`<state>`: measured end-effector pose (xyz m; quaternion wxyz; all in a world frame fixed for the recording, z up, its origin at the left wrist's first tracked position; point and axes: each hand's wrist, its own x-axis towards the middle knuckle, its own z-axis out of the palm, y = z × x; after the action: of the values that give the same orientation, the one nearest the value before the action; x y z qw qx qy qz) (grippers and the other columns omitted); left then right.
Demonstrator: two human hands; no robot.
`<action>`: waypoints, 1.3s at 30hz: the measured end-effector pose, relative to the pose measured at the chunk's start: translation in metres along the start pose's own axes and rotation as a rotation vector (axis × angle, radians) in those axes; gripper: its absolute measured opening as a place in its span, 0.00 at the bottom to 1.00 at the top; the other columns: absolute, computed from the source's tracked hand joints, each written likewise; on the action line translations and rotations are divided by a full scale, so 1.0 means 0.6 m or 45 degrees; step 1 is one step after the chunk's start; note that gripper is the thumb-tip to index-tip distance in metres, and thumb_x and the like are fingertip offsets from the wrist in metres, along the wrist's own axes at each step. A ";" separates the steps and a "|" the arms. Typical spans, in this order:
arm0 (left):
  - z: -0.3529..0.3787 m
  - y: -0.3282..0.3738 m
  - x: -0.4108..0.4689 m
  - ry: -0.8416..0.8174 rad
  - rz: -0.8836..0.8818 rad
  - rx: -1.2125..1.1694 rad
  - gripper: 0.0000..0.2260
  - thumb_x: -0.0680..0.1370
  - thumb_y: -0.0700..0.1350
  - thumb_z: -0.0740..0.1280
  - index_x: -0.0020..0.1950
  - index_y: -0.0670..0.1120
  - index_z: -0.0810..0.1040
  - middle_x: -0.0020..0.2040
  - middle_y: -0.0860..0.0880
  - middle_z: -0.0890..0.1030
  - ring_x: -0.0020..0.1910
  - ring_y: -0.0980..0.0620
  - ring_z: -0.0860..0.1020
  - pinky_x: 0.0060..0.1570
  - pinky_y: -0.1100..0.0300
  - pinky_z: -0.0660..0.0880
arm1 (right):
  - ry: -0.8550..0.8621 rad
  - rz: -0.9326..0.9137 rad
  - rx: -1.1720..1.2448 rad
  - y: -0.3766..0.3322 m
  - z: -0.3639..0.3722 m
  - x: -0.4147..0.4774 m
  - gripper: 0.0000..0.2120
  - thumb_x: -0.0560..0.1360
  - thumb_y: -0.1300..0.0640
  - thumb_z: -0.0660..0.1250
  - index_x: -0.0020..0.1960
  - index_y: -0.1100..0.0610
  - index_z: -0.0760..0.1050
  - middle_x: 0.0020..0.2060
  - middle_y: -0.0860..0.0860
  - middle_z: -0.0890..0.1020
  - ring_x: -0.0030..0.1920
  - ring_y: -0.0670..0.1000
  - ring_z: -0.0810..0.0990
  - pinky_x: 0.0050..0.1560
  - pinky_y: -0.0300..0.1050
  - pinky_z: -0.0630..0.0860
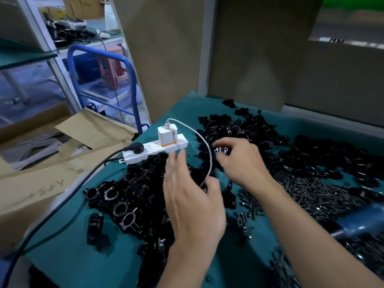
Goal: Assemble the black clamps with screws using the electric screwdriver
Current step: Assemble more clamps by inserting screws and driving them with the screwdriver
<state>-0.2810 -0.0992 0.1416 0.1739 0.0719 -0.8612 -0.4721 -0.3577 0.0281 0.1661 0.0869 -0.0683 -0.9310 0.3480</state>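
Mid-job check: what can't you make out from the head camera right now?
All head view:
1. The white cable: its lower end is hidden behind the left hand, and any grip on it is unclear.
2. The clamp: mostly covered by the right hand holding it.
3. The blue-black object at the right edge: motion-blurred, possibly the screwdriver.

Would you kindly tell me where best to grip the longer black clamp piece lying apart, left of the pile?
I'd pinch the clamp piece across its long sides, from above: it lies flat on the green mat, left and right sides free, while a smaller piece sits at its near end.
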 end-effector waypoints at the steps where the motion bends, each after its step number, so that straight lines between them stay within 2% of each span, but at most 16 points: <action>1: 0.021 0.016 -0.004 -0.073 0.048 -0.015 0.33 0.80 0.49 0.67 0.84 0.53 0.59 0.85 0.56 0.55 0.83 0.58 0.52 0.82 0.55 0.51 | 0.002 0.063 -0.071 0.023 -0.017 0.008 0.17 0.79 0.55 0.69 0.67 0.46 0.80 0.44 0.44 0.84 0.30 0.40 0.79 0.30 0.35 0.74; 2: 0.043 0.032 -0.007 -0.155 0.081 -0.026 0.32 0.81 0.49 0.67 0.84 0.53 0.59 0.85 0.56 0.53 0.83 0.58 0.50 0.82 0.57 0.50 | -0.024 0.120 -0.186 0.047 -0.032 0.016 0.23 0.79 0.54 0.69 0.73 0.47 0.75 0.54 0.50 0.84 0.44 0.43 0.84 0.41 0.39 0.79; 4: 0.095 0.059 -0.008 -0.313 0.105 -0.050 0.31 0.82 0.47 0.65 0.84 0.55 0.57 0.86 0.58 0.50 0.84 0.58 0.48 0.82 0.57 0.49 | -0.101 0.193 -0.414 0.093 -0.054 0.032 0.34 0.79 0.53 0.70 0.82 0.51 0.62 0.76 0.55 0.70 0.75 0.55 0.69 0.71 0.50 0.72; 6: 0.150 0.082 -0.003 -0.452 0.080 -0.066 0.32 0.83 0.43 0.64 0.84 0.56 0.56 0.86 0.58 0.48 0.84 0.58 0.47 0.82 0.55 0.52 | -0.163 0.229 -0.475 0.132 -0.071 0.045 0.39 0.79 0.54 0.70 0.84 0.51 0.53 0.83 0.56 0.56 0.82 0.59 0.53 0.79 0.56 0.60; 11: 0.274 0.109 0.015 -0.683 0.096 0.044 0.36 0.82 0.35 0.61 0.86 0.53 0.50 0.86 0.54 0.46 0.85 0.54 0.45 0.83 0.52 0.50 | -0.248 0.309 -0.506 0.222 -0.111 0.073 0.42 0.77 0.59 0.67 0.85 0.50 0.47 0.84 0.56 0.50 0.83 0.60 0.47 0.81 0.58 0.55; 14: 0.323 0.103 0.020 -0.754 0.151 0.223 0.33 0.85 0.43 0.61 0.86 0.51 0.49 0.87 0.51 0.45 0.85 0.52 0.43 0.83 0.52 0.45 | -0.385 0.383 -0.526 0.252 -0.130 0.092 0.34 0.78 0.54 0.67 0.82 0.51 0.61 0.80 0.57 0.64 0.79 0.59 0.62 0.77 0.53 0.64; 17: 0.353 0.097 0.015 -0.744 0.219 0.359 0.30 0.86 0.51 0.59 0.86 0.50 0.52 0.87 0.50 0.47 0.85 0.51 0.44 0.82 0.53 0.40 | -0.314 0.386 -0.492 0.258 -0.148 0.126 0.17 0.74 0.54 0.70 0.63 0.48 0.82 0.63 0.53 0.83 0.63 0.56 0.80 0.65 0.51 0.78; 20: 0.370 0.090 0.015 -0.673 0.256 0.357 0.29 0.85 0.53 0.58 0.85 0.51 0.56 0.86 0.50 0.51 0.85 0.50 0.46 0.82 0.51 0.45 | -0.239 0.303 -0.401 0.251 -0.153 0.159 0.16 0.73 0.58 0.71 0.59 0.48 0.80 0.56 0.50 0.82 0.57 0.55 0.80 0.57 0.49 0.80; 23: 0.379 0.085 0.025 -0.609 0.306 0.363 0.27 0.83 0.53 0.59 0.82 0.51 0.61 0.84 0.50 0.58 0.83 0.49 0.51 0.82 0.49 0.53 | -0.370 0.251 -0.387 0.247 -0.143 0.174 0.09 0.75 0.60 0.68 0.52 0.49 0.75 0.49 0.49 0.79 0.48 0.52 0.79 0.43 0.46 0.75; 25: 0.381 0.085 0.031 -0.583 0.320 0.344 0.25 0.83 0.52 0.59 0.81 0.51 0.64 0.82 0.50 0.61 0.82 0.48 0.55 0.80 0.48 0.57 | -0.343 0.171 -0.532 0.243 -0.140 0.167 0.09 0.75 0.63 0.66 0.51 0.50 0.75 0.47 0.51 0.80 0.46 0.55 0.79 0.42 0.47 0.72; 28: 0.377 0.086 0.034 -0.534 0.295 0.292 0.26 0.83 0.51 0.60 0.82 0.50 0.63 0.81 0.51 0.63 0.82 0.50 0.56 0.80 0.50 0.57 | -0.067 -0.024 -0.724 0.238 -0.147 0.141 0.14 0.74 0.66 0.66 0.54 0.50 0.78 0.45 0.50 0.84 0.49 0.57 0.83 0.44 0.47 0.71; 32: 0.355 0.102 0.026 -0.473 0.403 0.034 0.34 0.81 0.48 0.70 0.83 0.57 0.59 0.81 0.55 0.65 0.80 0.56 0.60 0.80 0.52 0.59 | 0.301 0.179 -0.039 0.238 -0.194 0.095 0.12 0.79 0.62 0.67 0.53 0.46 0.83 0.49 0.44 0.87 0.52 0.47 0.84 0.50 0.38 0.79; 34: 0.335 0.117 0.013 -0.676 0.447 -0.249 0.37 0.79 0.48 0.74 0.80 0.71 0.58 0.75 0.59 0.73 0.69 0.61 0.73 0.68 0.60 0.72 | 0.307 0.270 0.257 0.239 -0.217 0.056 0.10 0.79 0.58 0.70 0.45 0.45 0.85 0.40 0.41 0.87 0.41 0.40 0.84 0.42 0.33 0.78; 36: 0.310 0.128 -0.004 -0.898 0.385 -0.489 0.31 0.80 0.51 0.73 0.72 0.79 0.63 0.58 0.59 0.83 0.43 0.62 0.80 0.44 0.70 0.75 | 0.271 0.355 0.422 0.239 -0.228 0.004 0.08 0.77 0.57 0.71 0.42 0.46 0.85 0.34 0.45 0.87 0.31 0.43 0.82 0.38 0.42 0.79; 37: 0.299 0.129 -0.012 -0.955 0.398 -0.513 0.25 0.80 0.52 0.72 0.68 0.78 0.69 0.49 0.60 0.84 0.33 0.61 0.77 0.35 0.69 0.72 | 0.271 0.375 0.393 0.242 -0.231 -0.022 0.07 0.76 0.56 0.71 0.41 0.47 0.84 0.31 0.47 0.86 0.28 0.44 0.81 0.37 0.43 0.78; 39: 0.281 0.126 -0.029 -1.053 0.453 -0.477 0.14 0.80 0.54 0.69 0.62 0.69 0.73 0.41 0.57 0.82 0.28 0.55 0.73 0.31 0.58 0.70 | 0.259 0.412 0.252 0.248 -0.233 -0.071 0.06 0.74 0.54 0.72 0.39 0.47 0.84 0.28 0.48 0.84 0.27 0.45 0.79 0.35 0.44 0.78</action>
<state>-0.3237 0.0799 0.1175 -0.0949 -0.3028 -0.7572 -0.5710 -0.2768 0.2201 0.1670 0.1297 -0.2429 -0.8556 0.4384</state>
